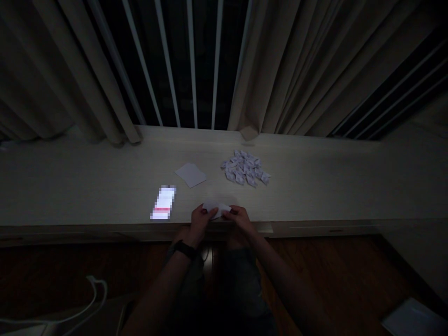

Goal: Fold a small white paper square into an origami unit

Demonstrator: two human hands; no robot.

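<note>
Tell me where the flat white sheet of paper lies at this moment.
In the head view the flat sheet of paper lies on the ledge, left of the pile of folded papers and just beyond the lit phone.

lit phone (163, 202), folded-paper pile (245, 167), curtains (301, 70)

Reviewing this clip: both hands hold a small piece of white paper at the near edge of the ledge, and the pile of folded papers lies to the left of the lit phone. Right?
Not quite. In the head view the pile of folded papers lies to the right of the lit phone, farther back on the ledge. Both the left hand and right hand do hold the small white paper.
</note>
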